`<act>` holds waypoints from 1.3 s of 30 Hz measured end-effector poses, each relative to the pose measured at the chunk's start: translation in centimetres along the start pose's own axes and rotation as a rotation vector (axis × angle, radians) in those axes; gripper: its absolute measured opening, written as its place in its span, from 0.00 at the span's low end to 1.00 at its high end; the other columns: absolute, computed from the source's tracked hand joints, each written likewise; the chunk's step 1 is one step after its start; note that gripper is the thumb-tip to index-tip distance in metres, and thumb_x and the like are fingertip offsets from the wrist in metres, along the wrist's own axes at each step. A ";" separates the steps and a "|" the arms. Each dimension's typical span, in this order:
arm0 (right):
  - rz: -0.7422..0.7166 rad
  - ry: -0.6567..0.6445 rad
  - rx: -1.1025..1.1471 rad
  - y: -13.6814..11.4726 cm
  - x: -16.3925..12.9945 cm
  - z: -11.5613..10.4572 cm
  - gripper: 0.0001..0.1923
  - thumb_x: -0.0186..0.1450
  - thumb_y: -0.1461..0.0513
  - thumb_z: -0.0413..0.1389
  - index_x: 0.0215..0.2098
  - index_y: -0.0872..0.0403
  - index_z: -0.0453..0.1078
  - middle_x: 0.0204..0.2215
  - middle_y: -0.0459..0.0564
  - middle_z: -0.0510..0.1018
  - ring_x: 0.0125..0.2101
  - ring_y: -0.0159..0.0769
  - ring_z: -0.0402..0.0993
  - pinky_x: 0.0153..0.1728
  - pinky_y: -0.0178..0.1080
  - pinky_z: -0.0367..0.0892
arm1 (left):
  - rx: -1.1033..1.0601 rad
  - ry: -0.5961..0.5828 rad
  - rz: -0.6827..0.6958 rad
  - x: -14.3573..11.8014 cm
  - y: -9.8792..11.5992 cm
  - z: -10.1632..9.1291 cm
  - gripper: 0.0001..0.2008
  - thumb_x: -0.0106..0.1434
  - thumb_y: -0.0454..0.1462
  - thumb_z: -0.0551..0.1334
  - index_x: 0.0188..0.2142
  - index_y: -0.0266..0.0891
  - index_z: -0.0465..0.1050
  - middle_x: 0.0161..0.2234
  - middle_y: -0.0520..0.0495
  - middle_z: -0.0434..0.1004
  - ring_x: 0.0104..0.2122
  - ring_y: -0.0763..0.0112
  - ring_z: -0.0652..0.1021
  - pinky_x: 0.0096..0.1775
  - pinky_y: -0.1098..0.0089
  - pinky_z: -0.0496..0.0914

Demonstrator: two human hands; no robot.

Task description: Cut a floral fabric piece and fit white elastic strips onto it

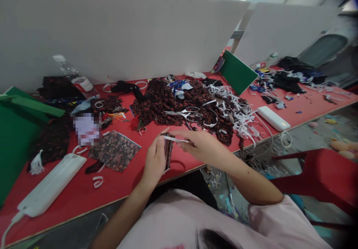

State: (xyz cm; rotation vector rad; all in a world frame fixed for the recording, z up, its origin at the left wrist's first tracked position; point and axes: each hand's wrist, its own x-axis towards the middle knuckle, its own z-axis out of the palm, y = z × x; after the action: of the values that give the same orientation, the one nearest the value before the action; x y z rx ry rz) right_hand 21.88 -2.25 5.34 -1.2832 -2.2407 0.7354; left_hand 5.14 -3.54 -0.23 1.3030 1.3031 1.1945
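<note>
Dark floral fabric piece [168, 152], a narrow folded strip standing with its long axis upright, sits pinched in the left hand [155, 158] over the red tabletop [117, 183] edge. Across its top lies a white elastic band [175, 139], running left-right, its end nipped between the right hand [201, 145] fingers; both grips are closed tight.
</note>
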 end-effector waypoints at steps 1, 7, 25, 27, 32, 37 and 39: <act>0.048 0.017 -0.026 -0.1 -0.1 -0.2 0.16 0.63 0.62 0.51 0.50 0.49 0.66 0.27 0.45 0.77 0.25 0.31 0.70 0.28 0.32 0.59 | -0.025 -0.004 -0.038 -0.1 0.0 0.0 0.23 0.64 0.48 0.47 0.53 0.43 0.65 0.43 0.45 0.76 0.43 0.67 0.75 0.45 0.70 0.67; 0.146 0.072 -0.079 0.1 0.3 -0.9 0.06 0.62 0.59 0.53 0.36 0.53 0.66 0.20 0.43 0.72 0.20 0.28 0.63 0.23 0.30 0.52 | -0.251 0.112 -0.100 -0.4 -0.1 0.6 0.23 0.62 0.50 0.50 0.52 0.43 0.66 0.44 0.46 0.76 0.40 0.68 0.76 0.38 0.73 0.70; 0.127 -0.127 0.557 1.5 1.6 -0.5 0.07 0.58 0.61 0.54 0.32 0.56 0.70 0.16 0.38 0.66 0.15 0.21 0.51 0.17 0.29 0.46 | -0.656 -0.021 -0.194 -1.9 1.0 1.0 0.25 0.61 0.49 0.52 0.52 0.38 0.65 0.31 0.44 0.79 0.28 0.67 0.78 0.29 0.69 0.72; 0.157 -0.137 0.645 1.5 1.7 -0.3 0.06 0.57 0.61 0.55 0.31 0.56 0.70 0.17 0.39 0.68 0.15 0.21 0.51 0.17 0.28 0.47 | -0.676 -0.057 -0.255 -1.7 1.1 1.0 0.24 0.61 0.49 0.51 0.51 0.38 0.65 0.30 0.45 0.78 0.26 0.67 0.78 0.28 0.68 0.72; 0.298 -0.095 0.694 1.7 2.0 0.2 0.06 0.54 0.61 0.56 0.29 0.56 0.70 0.15 0.37 0.63 0.14 0.20 0.49 0.15 0.27 0.46 | -0.539 0.014 -0.234 -0.7 0.7 0.1 0.11 0.60 0.42 0.53 0.37 0.39 0.69 0.27 0.51 0.76 0.26 0.72 0.76 0.26 0.75 0.68; 0.370 -0.140 0.734 2.5 2.1 0.8 0.06 0.53 0.62 0.55 0.28 0.56 0.70 0.13 0.36 0.59 0.13 0.21 0.48 0.14 0.28 0.45 | -0.111 -0.059 -0.083 0.9 1.3 -1.8 0.10 0.57 0.35 0.54 0.38 0.39 0.70 0.34 0.50 0.76 0.35 0.71 0.76 0.34 0.73 0.69; 0.369 -0.154 0.712 2.9 2.1 1.2 0.06 0.54 0.61 0.54 0.29 0.56 0.70 0.13 0.36 0.59 0.14 0.21 0.48 0.14 0.28 0.45 | 0.089 -0.136 0.001 1.5 2.2 -2.3 0.13 0.57 0.36 0.55 0.41 0.39 0.71 0.37 0.48 0.77 0.39 0.68 0.76 0.41 0.70 0.68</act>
State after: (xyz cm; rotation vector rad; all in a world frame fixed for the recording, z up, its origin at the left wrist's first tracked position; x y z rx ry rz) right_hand 22.01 0.54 2.86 -1.2857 -1.5904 1.6298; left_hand 3.04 -2.16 2.25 1.4231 1.2690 1.0398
